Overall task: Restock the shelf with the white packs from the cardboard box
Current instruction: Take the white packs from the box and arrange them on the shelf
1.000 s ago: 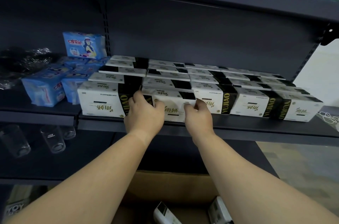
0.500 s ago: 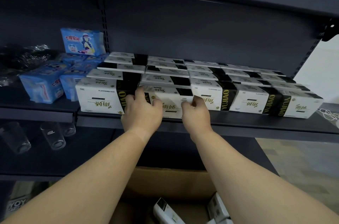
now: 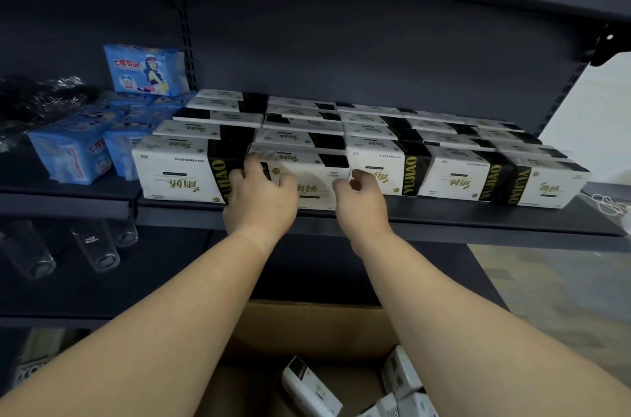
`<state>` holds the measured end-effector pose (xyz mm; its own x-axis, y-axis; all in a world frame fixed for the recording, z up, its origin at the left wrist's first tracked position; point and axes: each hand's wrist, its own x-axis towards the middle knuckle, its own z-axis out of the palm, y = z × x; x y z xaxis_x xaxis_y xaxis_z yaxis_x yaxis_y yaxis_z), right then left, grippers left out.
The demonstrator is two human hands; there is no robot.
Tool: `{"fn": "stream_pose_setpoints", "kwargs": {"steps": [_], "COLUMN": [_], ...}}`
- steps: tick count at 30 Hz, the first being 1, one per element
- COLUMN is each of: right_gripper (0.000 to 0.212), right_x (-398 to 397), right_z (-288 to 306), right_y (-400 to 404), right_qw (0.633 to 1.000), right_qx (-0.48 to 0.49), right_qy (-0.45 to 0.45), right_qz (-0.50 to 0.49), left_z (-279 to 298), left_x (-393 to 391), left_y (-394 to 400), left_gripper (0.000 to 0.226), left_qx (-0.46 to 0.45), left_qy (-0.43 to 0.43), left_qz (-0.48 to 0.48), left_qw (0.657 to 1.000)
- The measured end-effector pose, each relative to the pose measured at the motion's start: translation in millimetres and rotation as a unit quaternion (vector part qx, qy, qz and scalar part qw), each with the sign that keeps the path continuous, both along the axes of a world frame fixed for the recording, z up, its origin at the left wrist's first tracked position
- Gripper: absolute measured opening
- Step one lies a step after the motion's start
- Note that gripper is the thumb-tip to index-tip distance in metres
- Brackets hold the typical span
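While more stock waits below, entries run from the wearer outward.

Cardboard box (image 3: 307, 324): nearest, on the floor under the forearms, flaps open. Several white packs (image 3: 309, 391) lie loose and tilted inside, so restocking is judged unfinished.

Left hand (image 3: 259, 198): at the shelf's front lip, fingers curled over the left end of the front pack (image 3: 307, 177), thumb on its face. Pressing and steadying rather than enclosing.

Right hand (image 3: 362, 204): same depth, fingertips bent against that pack's right end where it meets its neighbour; only partly closed, not wrapped round it.

Front pack: long axis left to right, parallel to the shelf edge, lying directly ahead of both hands and between them, neither nearer. It sits in the front row, touching packs on both sides, upside down to judge by its print. Any further seating would be a push straight back.

Shelf (image 3: 478, 228): dark metal; rows of matching packs fill it rearward.

Blue packets (image 3: 71, 157): left bay, apart.
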<state>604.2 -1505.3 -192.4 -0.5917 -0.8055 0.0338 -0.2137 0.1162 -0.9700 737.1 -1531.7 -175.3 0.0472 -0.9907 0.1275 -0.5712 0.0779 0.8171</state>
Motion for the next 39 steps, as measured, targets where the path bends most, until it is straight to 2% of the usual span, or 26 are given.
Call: {"fn": "stream_pose_setpoints", "kwargs": {"steps": [8, 16, 19, 23, 29, 39], "right_gripper": [0.056, 0.047, 0.036, 0.015, 0.021, 0.025], "right_x": [-3.2, -15.4, -25.3, -39.1, -53.2, -44.0], "right_z": [0.0, -13.3, -26.0, -53.8, -123.0, -234.1], "right_y": [14.8, 43.1, 60.2, 82.4, 116.4, 129.5], "right_qw": [0.999, 0.999, 0.999, 0.999, 0.996, 0.973], "right_qx": [0.008, -0.003, -0.002, 0.012, 0.068, 0.196], "right_qy": [-0.016, -0.043, -0.033, -0.014, -0.013, -0.097], "right_qz": [0.026, 0.020, -0.006, -0.044, -0.064, -0.071], "left_z": [-7.2, -29.8, -41.0, -61.4, -123.1, -231.5], "left_x": [-8.1, -34.4, -46.3, -65.2, -81.2, -89.1], "left_y": [15.1, 47.2, 64.1, 90.6, 112.1, 109.1], "left_gripper": [0.058, 0.055, 0.043, 0.021, 0.018, 0.024], "left_qx": [0.007, -0.003, -0.024, -0.047, 0.051, 0.197], "left_qy": [0.006, -0.036, -0.026, 0.021, 0.000, -0.046], "left_qz": [0.001, 0.006, 0.002, -0.057, -0.085, -0.061], "left_qw": [1.000, 0.999, 0.999, 0.997, 0.995, 0.977]}}
